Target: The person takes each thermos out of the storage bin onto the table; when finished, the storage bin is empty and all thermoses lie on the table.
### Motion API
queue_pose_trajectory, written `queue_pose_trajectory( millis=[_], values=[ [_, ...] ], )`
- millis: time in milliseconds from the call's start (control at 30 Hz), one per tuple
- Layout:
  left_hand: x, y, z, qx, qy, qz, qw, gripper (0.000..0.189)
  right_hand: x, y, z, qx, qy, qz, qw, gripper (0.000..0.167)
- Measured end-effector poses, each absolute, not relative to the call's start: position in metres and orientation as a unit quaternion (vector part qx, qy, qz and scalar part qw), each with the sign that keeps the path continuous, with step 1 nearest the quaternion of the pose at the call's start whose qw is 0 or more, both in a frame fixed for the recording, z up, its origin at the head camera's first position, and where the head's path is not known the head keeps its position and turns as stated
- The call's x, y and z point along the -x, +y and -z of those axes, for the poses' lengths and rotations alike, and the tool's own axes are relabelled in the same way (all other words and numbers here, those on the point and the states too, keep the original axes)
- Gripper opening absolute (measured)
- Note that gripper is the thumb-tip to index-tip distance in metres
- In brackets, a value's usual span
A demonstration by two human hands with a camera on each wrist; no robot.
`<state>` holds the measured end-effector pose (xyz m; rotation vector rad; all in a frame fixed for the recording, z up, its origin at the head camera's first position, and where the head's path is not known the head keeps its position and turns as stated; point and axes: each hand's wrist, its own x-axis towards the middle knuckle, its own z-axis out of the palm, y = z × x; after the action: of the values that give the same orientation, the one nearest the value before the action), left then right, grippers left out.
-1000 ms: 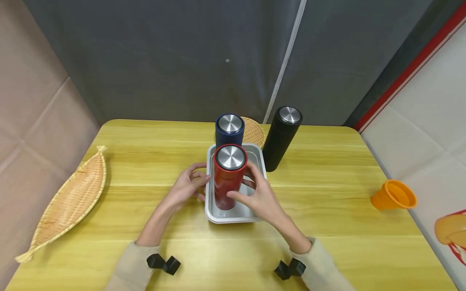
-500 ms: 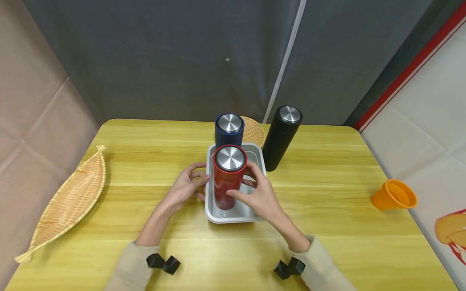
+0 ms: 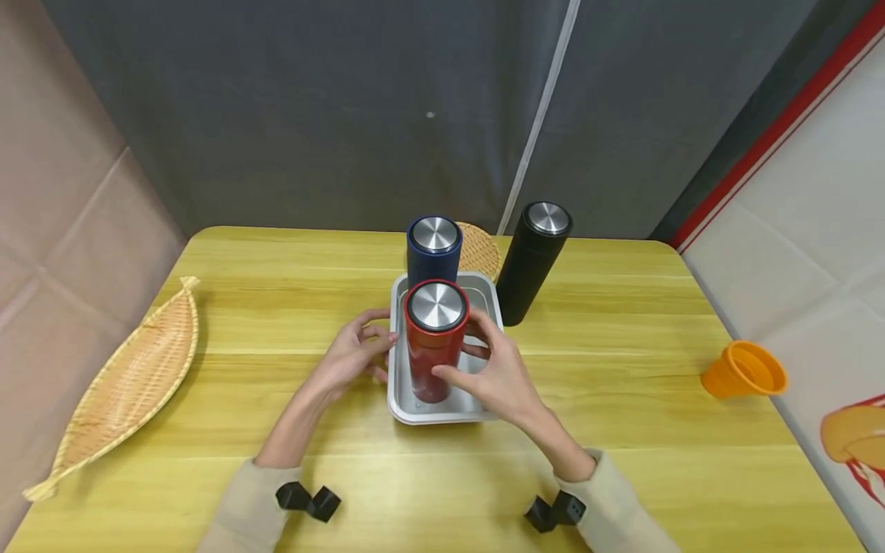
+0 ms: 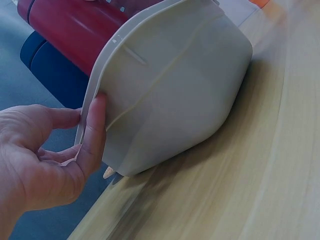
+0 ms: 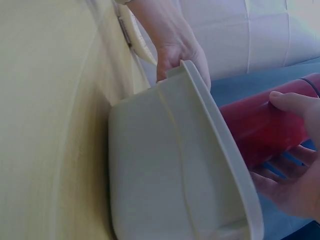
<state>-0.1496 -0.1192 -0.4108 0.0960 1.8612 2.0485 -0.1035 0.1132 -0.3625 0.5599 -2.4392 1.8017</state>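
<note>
A light grey rectangular plastic bin (image 4: 180, 95) stands on the table in the middle of the head view. My left hand (image 3: 353, 355) pinches its left rim, the thumb outside the wall in the left wrist view. Upright inside the bin is a red thermos flask (image 3: 432, 353) with a steel-topped lid. My right hand (image 3: 494, 372) holds this flask from the right, thumb on its near side and fingers behind it. A dark blue thermos flask (image 3: 433, 259) stands just beyond the red one, which hides its base.
A black thermos flask (image 3: 532, 265) stands close to the bin's far right. Behind lies a round woven mat (image 3: 478, 250). A leaf-shaped wicker basket (image 3: 127, 392) is at the left, and an orange cup (image 3: 743, 370) at the right edge. A grey curtain (image 3: 311, 115) closes the back.
The red flask's lid and base have shifted slightly towards me, with my right hand still on it. My left hand stays at the bin's rim.
</note>
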Motion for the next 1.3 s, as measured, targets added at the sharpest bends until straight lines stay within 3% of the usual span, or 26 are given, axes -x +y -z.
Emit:
queue_pose_trajectory(
  millis=[1300],
  values=[
    [0.151,-0.12,0.412,-0.04,0.67,-0.717,0.189,0.052,0.122,0.161,0.293,-0.162,-0.781,-0.591,0.123,0.065]
  ],
)
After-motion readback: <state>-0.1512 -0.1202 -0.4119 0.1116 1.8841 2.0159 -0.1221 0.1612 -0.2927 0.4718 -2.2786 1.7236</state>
